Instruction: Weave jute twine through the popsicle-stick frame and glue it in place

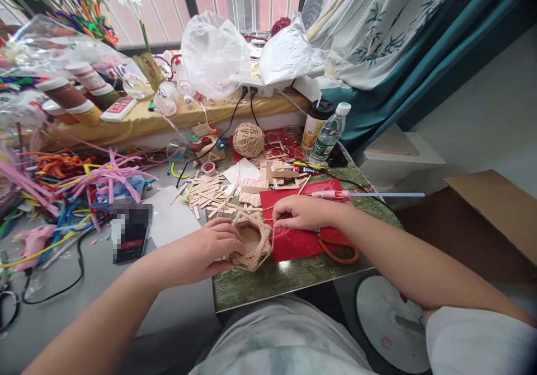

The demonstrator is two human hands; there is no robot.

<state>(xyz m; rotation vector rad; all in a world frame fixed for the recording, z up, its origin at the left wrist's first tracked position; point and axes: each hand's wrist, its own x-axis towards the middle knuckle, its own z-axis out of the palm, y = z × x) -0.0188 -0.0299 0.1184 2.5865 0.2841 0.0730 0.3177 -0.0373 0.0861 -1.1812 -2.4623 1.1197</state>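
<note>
My left hand (212,246) grips the left side of a small twine-wrapped basket (263,243), its fingers over the rim. The basket has an angular, many-cornered outline and a flat brownish bottom, and it rests at the front of the green tabletop (251,288). Just right of it, my right hand (291,211) is pinched closed on a strand of twine that runs by the basket's edge. Beneath that hand lies a red sheet (296,246). Farther back sits a ball of twine (248,140).
Orange-handled scissors (344,256) and a pink glue gun (331,195) lie on the right. Wooden craft sticks (205,193) are scattered behind the basket. A water bottle (331,134) and lidded cup (315,126) stand at the back right. Pipe cleaners (113,176) and a phone (136,235) are left.
</note>
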